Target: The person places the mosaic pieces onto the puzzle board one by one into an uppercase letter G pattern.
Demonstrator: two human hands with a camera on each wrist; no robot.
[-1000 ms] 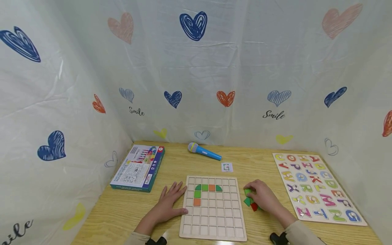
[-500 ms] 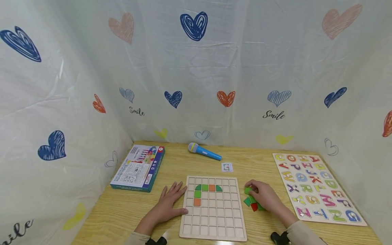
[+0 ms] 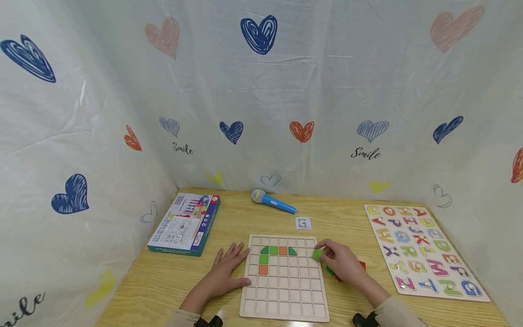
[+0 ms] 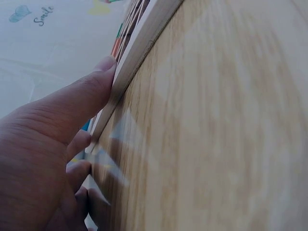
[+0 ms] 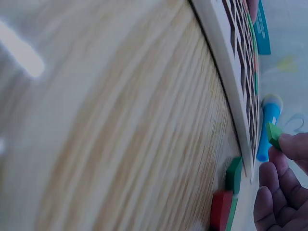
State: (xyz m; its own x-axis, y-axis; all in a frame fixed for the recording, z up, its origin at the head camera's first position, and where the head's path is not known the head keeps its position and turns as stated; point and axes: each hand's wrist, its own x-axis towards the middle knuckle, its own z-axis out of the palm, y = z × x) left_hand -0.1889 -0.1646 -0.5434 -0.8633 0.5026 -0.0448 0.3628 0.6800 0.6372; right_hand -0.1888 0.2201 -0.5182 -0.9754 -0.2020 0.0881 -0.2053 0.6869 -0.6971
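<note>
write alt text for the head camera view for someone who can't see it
A person's right hand pinches a green tile over the right edge of a wooden grid board, while the left hand rests flat against its left side. A boxed game, toy microphone and alphabet puzzle lie around it.

"Smile" is written on the heart-printed backdrop (image 3: 365, 153); coloured letters fill the alphabet board (image 3: 421, 250).

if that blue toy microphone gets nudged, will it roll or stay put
The blue toy microphone lies on its side on the wooden table, and its handle looks round, so it would probably roll. The wider head would likely make it curve rather than run straight. It looks like plastic, so probably light and stiff.
</note>
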